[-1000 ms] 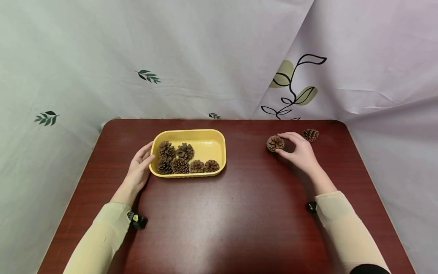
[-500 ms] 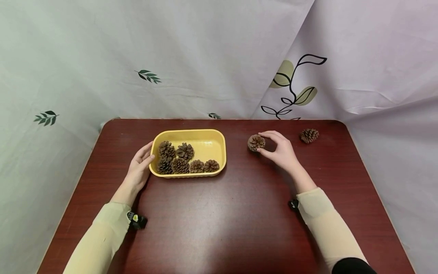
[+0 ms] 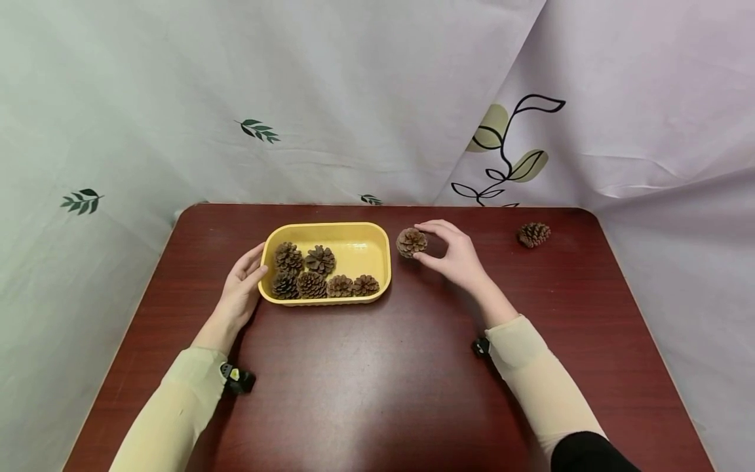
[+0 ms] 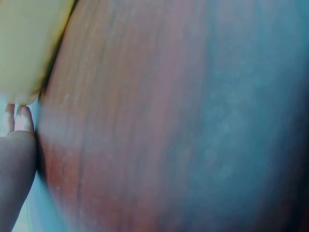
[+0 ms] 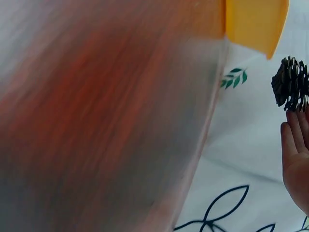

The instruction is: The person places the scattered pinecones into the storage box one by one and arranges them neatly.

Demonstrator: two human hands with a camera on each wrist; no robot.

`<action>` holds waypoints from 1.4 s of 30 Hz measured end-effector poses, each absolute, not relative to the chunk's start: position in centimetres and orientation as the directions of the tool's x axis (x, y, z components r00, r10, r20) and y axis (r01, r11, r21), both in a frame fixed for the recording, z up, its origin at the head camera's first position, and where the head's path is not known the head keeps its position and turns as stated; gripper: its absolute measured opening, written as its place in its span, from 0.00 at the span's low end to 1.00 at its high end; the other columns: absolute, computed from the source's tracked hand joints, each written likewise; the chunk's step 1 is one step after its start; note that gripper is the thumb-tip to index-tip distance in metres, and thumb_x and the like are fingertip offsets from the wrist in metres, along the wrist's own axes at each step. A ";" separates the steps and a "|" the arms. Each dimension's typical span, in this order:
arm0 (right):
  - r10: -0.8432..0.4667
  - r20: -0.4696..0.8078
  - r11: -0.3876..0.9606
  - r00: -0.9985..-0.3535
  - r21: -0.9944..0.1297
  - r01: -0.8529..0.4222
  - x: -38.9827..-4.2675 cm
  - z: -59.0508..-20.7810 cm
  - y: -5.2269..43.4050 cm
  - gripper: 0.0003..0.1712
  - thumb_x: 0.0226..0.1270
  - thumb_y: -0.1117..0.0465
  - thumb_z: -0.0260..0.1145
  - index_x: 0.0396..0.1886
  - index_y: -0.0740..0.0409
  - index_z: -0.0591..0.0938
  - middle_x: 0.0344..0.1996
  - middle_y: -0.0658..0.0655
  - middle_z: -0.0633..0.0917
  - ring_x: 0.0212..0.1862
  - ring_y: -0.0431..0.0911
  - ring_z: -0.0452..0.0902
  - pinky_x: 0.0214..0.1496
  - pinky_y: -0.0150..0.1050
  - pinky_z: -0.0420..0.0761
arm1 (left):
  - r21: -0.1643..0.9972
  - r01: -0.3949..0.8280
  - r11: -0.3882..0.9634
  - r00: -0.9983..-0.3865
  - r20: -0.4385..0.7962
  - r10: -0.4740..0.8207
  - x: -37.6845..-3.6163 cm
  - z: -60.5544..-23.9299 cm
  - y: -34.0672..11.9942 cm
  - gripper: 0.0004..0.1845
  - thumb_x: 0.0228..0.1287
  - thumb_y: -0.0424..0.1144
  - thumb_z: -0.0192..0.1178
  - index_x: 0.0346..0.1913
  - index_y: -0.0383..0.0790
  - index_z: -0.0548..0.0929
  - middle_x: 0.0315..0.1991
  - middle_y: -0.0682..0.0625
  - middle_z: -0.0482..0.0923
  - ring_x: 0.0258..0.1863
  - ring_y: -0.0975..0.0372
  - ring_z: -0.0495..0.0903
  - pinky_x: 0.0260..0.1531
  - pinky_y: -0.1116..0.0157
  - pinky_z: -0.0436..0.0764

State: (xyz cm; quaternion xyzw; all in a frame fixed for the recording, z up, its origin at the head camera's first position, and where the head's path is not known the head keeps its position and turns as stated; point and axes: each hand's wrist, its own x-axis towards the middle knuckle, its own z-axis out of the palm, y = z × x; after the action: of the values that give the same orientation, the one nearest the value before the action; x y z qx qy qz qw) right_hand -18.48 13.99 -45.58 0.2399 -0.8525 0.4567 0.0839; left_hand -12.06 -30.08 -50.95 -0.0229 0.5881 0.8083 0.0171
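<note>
In the head view, my right hand [image 3: 457, 259] pinches a brown pine cone [image 3: 411, 242] between thumb and fingers, just right of the yellow plastic tray [image 3: 361, 227]. The right wrist view shows this pine cone [image 5: 289, 84] at the fingertips, raised off the table. My left hand [image 3: 238, 292] holds the tray by its left end, thumb at the rim. Inside the tray, several pine cones [image 3: 310, 285] line the front side and the left end. In the left wrist view the fingers [image 4: 23, 118] meet the end of the tray [image 4: 29, 48].
A single pine cone [image 3: 533, 235] lies near the far right corner of the dark red wooden table [image 3: 354, 367]. Behind the table hangs a pale cloth [image 3: 354, 98] with leaf prints.
My right hand has carried the pine cone leftward across the table, close to the tray's right end. The left hand and tray stay in place.
</note>
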 end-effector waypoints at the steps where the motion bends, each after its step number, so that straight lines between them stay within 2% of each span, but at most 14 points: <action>1: -0.338 0.364 0.460 -0.868 -0.740 -0.490 -18.5 -45.5 13.6 0.31 0.58 0.67 0.83 0.63 0.60 0.86 0.58 0.60 0.87 0.65 0.54 0.81 0.72 0.51 0.76 | 0.951 -0.055 -0.305 -0.998 -0.057 0.001 -12.1 -51.0 -30.1 0.25 0.82 0.26 0.51 0.75 0.48 0.73 0.60 0.64 0.84 0.58 0.73 0.82 0.55 0.75 0.83; 16: -0.415 0.374 0.374 -0.829 -0.761 -0.530 -19.0 -44.7 8.1 0.30 0.59 0.65 0.83 0.62 0.62 0.86 0.58 0.60 0.87 0.65 0.54 0.81 0.75 0.49 0.76 | 0.947 -0.044 -0.318 -0.999 -0.045 0.003 -12.1 -51.1 -30.2 0.24 0.82 0.26 0.51 0.73 0.49 0.75 0.60 0.63 0.85 0.58 0.72 0.83 0.56 0.74 0.82; 33: -0.580 0.208 0.478 -0.788 -0.697 -0.535 -20.1 -45.5 3.9 0.31 0.63 0.59 0.81 0.65 0.58 0.84 0.65 0.59 0.85 0.70 0.54 0.78 0.79 0.50 0.72 | 0.952 -0.056 -0.302 -0.998 -0.058 0.001 -12.1 -51.1 -30.3 0.24 0.82 0.27 0.51 0.74 0.48 0.74 0.60 0.64 0.84 0.59 0.73 0.82 0.56 0.75 0.82; 42: -0.649 0.111 0.576 -0.753 -0.575 -0.582 -20.6 -45.4 2.5 0.31 0.65 0.55 0.80 0.67 0.57 0.84 0.65 0.57 0.86 0.69 0.51 0.79 0.78 0.47 0.74 | 0.950 -0.057 -0.306 -0.998 -0.061 -0.003 -12.1 -51.0 -30.2 0.24 0.82 0.26 0.51 0.73 0.50 0.75 0.60 0.64 0.84 0.59 0.72 0.82 0.56 0.74 0.82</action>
State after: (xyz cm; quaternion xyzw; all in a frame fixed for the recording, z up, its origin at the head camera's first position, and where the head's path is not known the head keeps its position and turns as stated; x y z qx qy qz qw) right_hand -20.61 2.54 -45.42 0.3473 -0.8859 0.3025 -0.0558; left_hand -12.12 -30.16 -51.04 -0.0256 0.5888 0.8077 0.0169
